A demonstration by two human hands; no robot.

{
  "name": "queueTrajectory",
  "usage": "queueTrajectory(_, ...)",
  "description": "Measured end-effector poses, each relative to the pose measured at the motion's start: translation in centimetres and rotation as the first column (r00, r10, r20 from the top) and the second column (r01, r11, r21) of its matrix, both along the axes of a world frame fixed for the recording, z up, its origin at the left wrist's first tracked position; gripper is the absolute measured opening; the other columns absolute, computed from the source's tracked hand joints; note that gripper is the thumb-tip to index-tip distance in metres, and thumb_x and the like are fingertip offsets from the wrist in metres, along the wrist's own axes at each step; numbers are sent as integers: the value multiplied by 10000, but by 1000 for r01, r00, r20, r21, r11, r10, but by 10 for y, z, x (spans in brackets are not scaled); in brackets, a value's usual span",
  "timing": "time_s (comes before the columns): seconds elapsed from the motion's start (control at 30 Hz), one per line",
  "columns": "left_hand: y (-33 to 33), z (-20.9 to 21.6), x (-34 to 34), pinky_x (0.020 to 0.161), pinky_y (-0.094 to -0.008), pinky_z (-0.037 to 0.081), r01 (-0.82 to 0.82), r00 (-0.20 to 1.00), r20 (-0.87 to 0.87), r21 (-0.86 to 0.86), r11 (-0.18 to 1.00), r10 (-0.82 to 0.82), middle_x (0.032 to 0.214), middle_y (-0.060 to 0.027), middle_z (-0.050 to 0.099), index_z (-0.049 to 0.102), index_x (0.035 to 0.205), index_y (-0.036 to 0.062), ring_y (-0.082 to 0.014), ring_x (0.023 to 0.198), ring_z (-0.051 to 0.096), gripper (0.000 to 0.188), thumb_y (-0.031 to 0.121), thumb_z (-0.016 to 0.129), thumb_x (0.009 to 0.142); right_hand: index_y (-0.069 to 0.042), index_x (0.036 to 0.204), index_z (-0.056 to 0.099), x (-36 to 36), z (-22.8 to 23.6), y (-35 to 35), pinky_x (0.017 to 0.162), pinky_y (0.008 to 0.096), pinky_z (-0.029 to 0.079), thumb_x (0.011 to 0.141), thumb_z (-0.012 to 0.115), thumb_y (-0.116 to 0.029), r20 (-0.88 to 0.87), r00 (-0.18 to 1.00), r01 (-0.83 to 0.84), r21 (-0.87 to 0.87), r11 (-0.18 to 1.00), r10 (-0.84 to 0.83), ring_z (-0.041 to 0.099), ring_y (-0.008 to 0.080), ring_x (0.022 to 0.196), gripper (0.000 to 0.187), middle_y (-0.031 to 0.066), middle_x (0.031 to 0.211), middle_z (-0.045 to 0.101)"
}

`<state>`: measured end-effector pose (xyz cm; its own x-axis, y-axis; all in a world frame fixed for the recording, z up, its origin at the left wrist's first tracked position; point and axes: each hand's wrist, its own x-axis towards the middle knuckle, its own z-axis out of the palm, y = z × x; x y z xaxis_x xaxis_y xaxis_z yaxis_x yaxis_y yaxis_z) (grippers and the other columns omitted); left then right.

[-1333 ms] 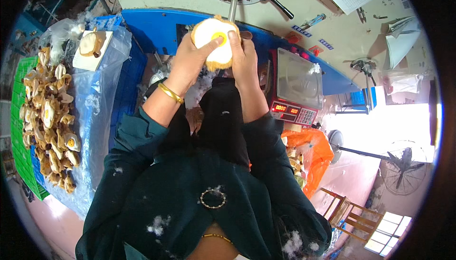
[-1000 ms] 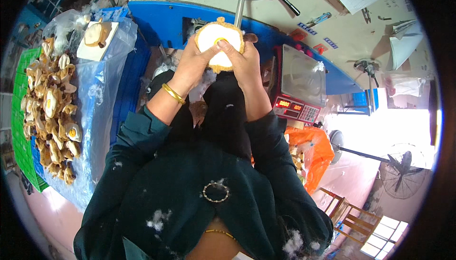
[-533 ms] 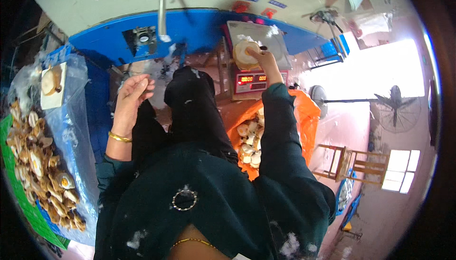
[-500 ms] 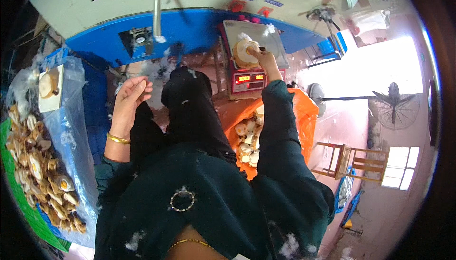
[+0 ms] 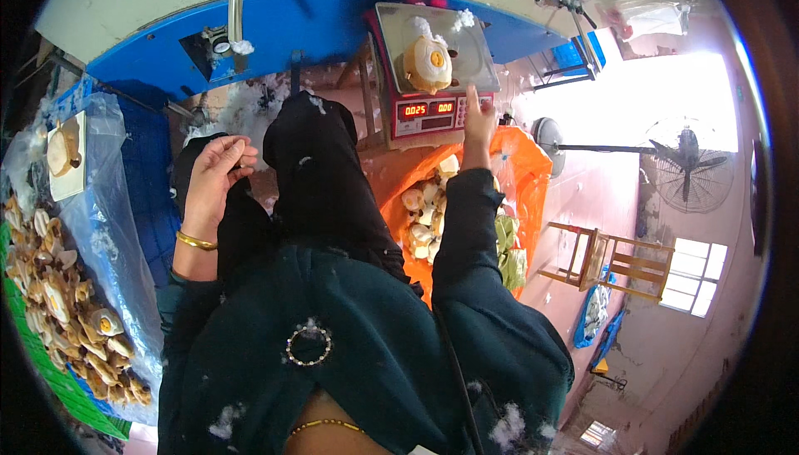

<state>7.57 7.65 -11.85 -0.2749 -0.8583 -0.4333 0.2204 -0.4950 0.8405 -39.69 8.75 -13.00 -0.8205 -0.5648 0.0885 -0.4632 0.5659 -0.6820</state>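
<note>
A small stuffed plush piece [image 5: 429, 66], brown-edged and white with a yellow egg-yolk patch, lies on the metal pan of a red digital scale [image 5: 429, 126]. My right hand [image 5: 480, 122] is just below the pan's right corner, over the scale's keypad side. Its index finger points up and it holds nothing; whether the fingertip touches the scale I cannot tell. My left hand [image 5: 223, 164] hovers above my left thigh with its fingers curled against the thumb, nothing visible in them. Under my right forearm, an orange bag [image 5: 528, 180] holds several similar plush pieces [image 5: 426, 210].
On the left, many brown-and-white plush pieces [image 5: 62, 297] lie heaped beside clear plastic sheeting [image 5: 108, 205]. A blue-edged table [image 5: 316, 27] with a metal tube [image 5: 236, 6] stands ahead. A standing fan [image 5: 687, 164] and a wooden chair [image 5: 612, 264] are at right.
My right hand has let go of the plush piece, leaving it on the pan, and drawn back toward the keypad. The scale's display reading has changed. My left fingers have curled closer together.
</note>
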Motion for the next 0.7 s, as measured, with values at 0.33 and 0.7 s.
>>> queueTrajectory(0.33,7,11,-21,791,-272,497,86,996,38,-27,996,-85,1006,-77,674,608,1140,40,-152,912,642,295,259,632,944,53,1125,625,53,8,-95,879,429,500,631,785,-623,-57,896,-411,268,872,440,650,338,1011,852,240,1069,663)
queueTrajectory(0.7,-9,29,-58,672,-250,500,-168,979,31,-448,878,203,844,-12,680,679,989,5,-72,752,597,156,147,636,941,-51,1092,600,234,83,-29,875,420,482,654,818,-262,-116,120,-993,-2,121,986,606,368,1024,533,170,1066,636)
